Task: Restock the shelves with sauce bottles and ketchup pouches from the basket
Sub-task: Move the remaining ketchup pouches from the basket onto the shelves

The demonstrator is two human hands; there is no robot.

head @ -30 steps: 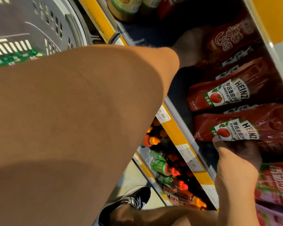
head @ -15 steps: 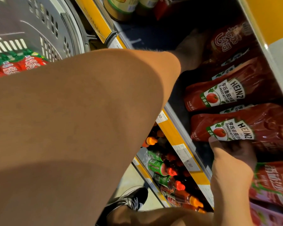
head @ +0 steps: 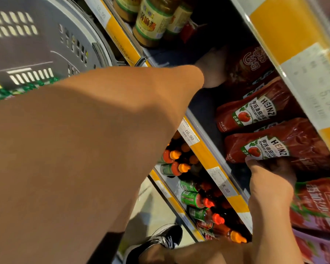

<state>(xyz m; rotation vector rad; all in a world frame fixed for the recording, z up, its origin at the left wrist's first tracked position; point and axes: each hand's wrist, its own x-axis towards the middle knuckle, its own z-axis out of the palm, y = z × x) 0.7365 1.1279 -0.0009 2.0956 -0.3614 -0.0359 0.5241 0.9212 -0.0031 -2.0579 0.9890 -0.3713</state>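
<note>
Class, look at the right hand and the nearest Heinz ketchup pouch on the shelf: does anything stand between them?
Nothing visible does. The right hand already touches the nearest Heinz pouch, thumb on its label edge; its other fingers are hidden in shadow beneath.

The middle shelf (head: 204,119) has a dark blue deck and a yellow front rail with price tags. Red ketchup pouches (head: 255,113) lie flat on it in a row, side by side, two of them Heinz. At its far end stand jars (head: 152,21) with yellow labels. The lower shelf (head: 181,210) carries bottles (head: 194,199) with green labels and red or orange caps, packed close. Beneath is pale floor (head: 151,212).
</note>
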